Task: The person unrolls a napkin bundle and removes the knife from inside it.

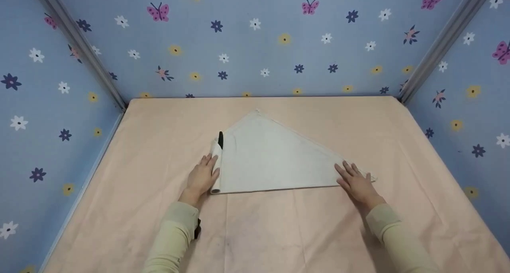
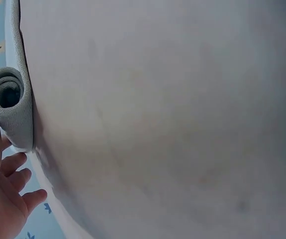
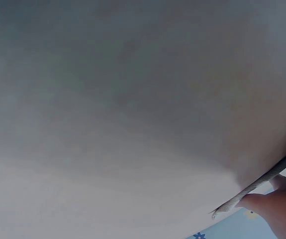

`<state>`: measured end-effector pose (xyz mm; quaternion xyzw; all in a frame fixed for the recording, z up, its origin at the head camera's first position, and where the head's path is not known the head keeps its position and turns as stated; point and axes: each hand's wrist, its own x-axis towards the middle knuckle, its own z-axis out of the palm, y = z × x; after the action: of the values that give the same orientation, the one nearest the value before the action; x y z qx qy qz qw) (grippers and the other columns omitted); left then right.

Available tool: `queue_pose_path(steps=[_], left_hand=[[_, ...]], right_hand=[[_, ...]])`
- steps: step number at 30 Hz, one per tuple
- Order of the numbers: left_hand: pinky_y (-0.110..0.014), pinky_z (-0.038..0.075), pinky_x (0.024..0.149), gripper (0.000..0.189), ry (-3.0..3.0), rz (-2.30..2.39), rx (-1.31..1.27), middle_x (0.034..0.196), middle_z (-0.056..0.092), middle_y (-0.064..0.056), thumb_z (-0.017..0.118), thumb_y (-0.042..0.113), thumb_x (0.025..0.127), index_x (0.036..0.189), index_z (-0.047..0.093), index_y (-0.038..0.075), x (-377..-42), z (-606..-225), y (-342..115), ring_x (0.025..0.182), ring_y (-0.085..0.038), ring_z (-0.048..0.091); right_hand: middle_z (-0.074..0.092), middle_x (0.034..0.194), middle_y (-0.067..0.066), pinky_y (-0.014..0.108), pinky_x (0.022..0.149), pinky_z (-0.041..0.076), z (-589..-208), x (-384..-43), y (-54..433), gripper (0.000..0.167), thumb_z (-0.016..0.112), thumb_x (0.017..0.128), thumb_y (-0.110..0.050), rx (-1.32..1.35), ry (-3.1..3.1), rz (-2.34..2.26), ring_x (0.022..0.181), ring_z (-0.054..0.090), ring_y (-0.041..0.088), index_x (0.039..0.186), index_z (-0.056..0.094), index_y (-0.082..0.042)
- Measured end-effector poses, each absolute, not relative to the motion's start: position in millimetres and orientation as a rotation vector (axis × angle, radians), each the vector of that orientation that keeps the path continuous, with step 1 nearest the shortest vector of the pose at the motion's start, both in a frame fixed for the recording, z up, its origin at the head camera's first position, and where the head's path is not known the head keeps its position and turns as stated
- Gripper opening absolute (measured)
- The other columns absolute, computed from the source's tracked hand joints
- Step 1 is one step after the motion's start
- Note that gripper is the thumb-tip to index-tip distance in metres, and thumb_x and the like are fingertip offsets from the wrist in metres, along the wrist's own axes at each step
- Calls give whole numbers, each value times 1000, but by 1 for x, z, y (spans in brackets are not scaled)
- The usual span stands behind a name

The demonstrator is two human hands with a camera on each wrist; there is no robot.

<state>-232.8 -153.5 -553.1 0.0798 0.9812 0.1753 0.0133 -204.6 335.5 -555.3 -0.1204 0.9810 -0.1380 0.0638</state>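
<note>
A pale white cloth (image 1: 279, 153), folded to a pointed shape, lies on the table. Its left side is wound into a narrow roll (image 1: 216, 181), and a dark tip (image 1: 221, 139) of something sticks out of the far end; the rest of that thing is hidden. My left hand (image 1: 202, 177) rests along the roll with its fingers extended. In the left wrist view the near end of the roll (image 2: 18, 117) shows its spiral layers, with the left hand (image 2: 6, 194) beside it. My right hand (image 1: 358, 185) rests, fingers spread, on the cloth's right corner.
A peach cover (image 1: 263, 233) with creases spreads over the tabletop. Blue panels (image 1: 255, 46) with flowers and butterflies stand at the back and both sides, with grey posts (image 1: 442, 42) at the back corners.
</note>
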Motion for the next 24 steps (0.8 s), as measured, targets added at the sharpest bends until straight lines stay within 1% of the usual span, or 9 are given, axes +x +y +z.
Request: queue_pose_path(steps=[7, 15, 24], left_hand=[[-48, 28, 100, 50, 3061, 506, 251, 141, 27, -16, 42, 28, 91, 135, 35, 5, -232, -548, -149, 128, -33, 25], [-48, 28, 100, 48, 3084, 502, 337, 141, 27, -18, 48, 20, 90, 131, 39, -3, -232, -540, -141, 128, -33, 24], [-47, 25, 101, 48, 3058, 476, 410, 142, 25, -15, 49, 18, 89, 131, 39, -1, -234, -541, -136, 130, -30, 21]], right_hand=[[17, 145, 15, 73, 89, 2, -556, -204, 336, 55, 35, 93, -44, -358, 2961, -431, 130, 10, 39, 141, 27, -17], [16, 145, 15, 72, 89, 3, -555, -204, 336, 54, 34, 94, -43, -355, 2957, -394, 131, 10, 38, 141, 26, -17], [17, 145, 15, 72, 90, 2, -556, -203, 335, 54, 35, 94, -43, -351, 2965, -412, 131, 10, 39, 140, 28, -17]])
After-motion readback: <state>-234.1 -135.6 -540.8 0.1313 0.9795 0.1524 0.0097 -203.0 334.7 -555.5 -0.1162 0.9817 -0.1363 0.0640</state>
